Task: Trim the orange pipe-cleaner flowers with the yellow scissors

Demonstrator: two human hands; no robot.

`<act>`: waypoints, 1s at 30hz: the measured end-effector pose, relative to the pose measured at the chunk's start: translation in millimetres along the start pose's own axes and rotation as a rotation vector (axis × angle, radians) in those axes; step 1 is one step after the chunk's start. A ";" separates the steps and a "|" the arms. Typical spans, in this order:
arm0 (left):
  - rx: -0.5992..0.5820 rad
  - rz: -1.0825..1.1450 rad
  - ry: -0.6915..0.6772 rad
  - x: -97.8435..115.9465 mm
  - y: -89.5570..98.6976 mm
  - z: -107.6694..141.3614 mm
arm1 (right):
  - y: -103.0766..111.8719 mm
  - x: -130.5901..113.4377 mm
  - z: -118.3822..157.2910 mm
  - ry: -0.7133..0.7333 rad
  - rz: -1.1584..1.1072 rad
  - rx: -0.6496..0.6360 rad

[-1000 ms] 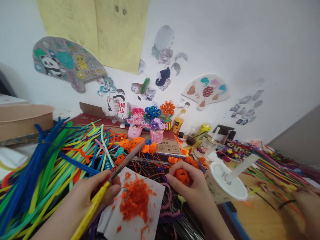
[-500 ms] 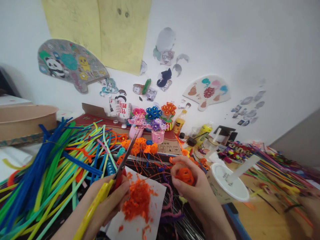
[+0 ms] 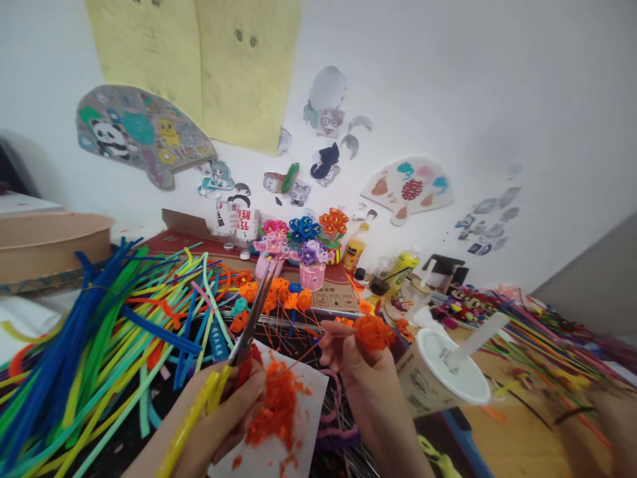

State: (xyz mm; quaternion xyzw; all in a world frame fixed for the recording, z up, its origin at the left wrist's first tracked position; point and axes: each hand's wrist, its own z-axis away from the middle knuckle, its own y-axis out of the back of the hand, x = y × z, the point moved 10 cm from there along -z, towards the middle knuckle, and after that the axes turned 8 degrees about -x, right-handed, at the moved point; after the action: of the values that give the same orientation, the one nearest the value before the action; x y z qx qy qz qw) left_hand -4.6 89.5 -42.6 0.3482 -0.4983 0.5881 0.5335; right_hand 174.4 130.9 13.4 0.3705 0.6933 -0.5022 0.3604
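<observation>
As the head view is showing, the left hand (image 3: 221, 408) is gripping the scissors (image 3: 243, 346), its fingers closed around them, while the right hand (image 3: 368, 385), fingers loosely curled, is holding an orange flower (image 3: 373, 332) beside the cup (image 3: 432, 368). Keeping the blades (image 3: 258, 305) clear of both hands is looking wise.

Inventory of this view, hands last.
Yellow paper: count unclear, yellow, upper wall
Fan shapes: two, grey and white, wall
Cutouts: many, mixed, wall
Tub: one, tan, left
Fuzzy stems: many, mixed, both sides
Potted flowers: four-plus, mixed, back centre
Loose blossoms: several, mostly orange, centre
Bottles: four-plus, mixed, back
Lidded cup: one, pale, right
White sheet: one, white, front centre
Clippings: many, orange, on white sheet
Scissors: one, yellow-red handles, left hand
Flower ball: one, orange, at right hand
Another person's hand: one, blurred, far right
Left hand: one, bare, front
Right hand: one, bare, front
</observation>
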 end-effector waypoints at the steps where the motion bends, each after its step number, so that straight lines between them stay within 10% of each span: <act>1: 0.006 -0.015 -0.003 2.0 -0.1 0.8 | 0.0 -0.3 0.1 0.001 0.018 -0.001; 30: 0.069 -0.268 -0.137 30.7 -6.5 9.0 | 7.6 -5.7 3.3 -0.059 0.279 0.087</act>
State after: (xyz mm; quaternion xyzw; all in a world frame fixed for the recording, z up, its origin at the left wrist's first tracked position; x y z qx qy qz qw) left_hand -5.1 89.1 -10.0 0.4692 -0.4620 0.5032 0.5597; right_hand 184.1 128.5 14.3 0.4637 0.6017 -0.4873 0.4306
